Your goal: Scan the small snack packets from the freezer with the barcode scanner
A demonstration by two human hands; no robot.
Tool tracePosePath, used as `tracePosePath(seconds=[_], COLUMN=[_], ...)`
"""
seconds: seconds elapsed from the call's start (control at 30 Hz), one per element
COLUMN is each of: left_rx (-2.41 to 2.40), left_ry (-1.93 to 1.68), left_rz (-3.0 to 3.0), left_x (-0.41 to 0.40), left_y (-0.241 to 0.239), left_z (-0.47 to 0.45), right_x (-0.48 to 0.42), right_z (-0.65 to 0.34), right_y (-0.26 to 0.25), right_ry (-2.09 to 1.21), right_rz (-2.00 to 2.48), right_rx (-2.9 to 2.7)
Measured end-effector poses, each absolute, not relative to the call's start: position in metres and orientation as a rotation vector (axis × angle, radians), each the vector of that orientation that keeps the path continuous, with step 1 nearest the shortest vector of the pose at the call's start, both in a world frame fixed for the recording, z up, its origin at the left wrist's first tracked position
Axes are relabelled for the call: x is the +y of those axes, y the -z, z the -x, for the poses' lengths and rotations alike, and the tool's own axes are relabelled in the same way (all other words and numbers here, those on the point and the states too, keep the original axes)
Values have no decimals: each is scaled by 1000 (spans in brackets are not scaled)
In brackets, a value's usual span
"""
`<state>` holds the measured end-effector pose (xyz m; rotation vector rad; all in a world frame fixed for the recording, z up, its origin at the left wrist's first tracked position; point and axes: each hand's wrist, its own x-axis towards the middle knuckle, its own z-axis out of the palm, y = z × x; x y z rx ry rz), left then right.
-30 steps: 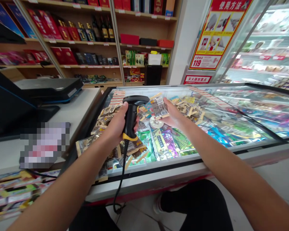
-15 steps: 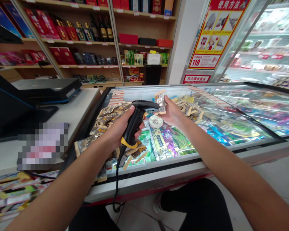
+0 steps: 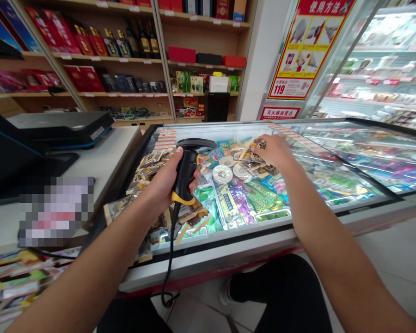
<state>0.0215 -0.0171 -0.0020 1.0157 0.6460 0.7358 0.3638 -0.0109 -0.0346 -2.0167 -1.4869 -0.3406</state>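
My left hand (image 3: 171, 178) is wrapped round the grip of a black and yellow barcode scanner (image 3: 186, 173), whose cable hangs over the freezer's front edge. The scanner's head points right, above the freezer's glass top. Farther right, my right hand (image 3: 275, 150) has its fingers bent down on a small clear snack packet (image 3: 260, 147) with a tan edge, at the right-hand pile. Similar packets (image 3: 149, 162) lie heaped beside and under my left forearm. Between the two piles are round silver-lidded tubs (image 3: 222, 174) and a purple bag (image 3: 241, 203).
The chest freezer (image 3: 208, 259) has a raised front rim and a dark frame bar on the right. At left, a counter (image 3: 116, 143) carries a scale (image 3: 62, 125) and a pixelated object. Shelves of boxes and bottles (image 3: 143, 41) stand behind.
My right hand has moved right and away from the scanner's head, from holding up a packet to the right-hand pile. The scanner has shifted slightly left in view.
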Motion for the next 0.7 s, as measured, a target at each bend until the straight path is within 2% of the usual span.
tracePosePath(seconds=[0.13, 0.27, 0.47, 0.7], left_rx=[658, 653, 660, 677], left_ry=[-777, -813, -829, -840], left_rz=[-1014, -1028, -1008, -1040], left_x=[-16, -13, -10, -9], left_y=[0, -1, -3, -3], left_z=[-20, -18, -15, -14], right_x=[-10, -9, -35, -52], right_z=[-367, -324, -220, -196], right_y=[42, 41, 45, 55], right_ry=[382, 380, -418, -535], right_rz=[2168, 1866, 1240, 1228], right_rx=[-1463, -1649, -2177, -2490])
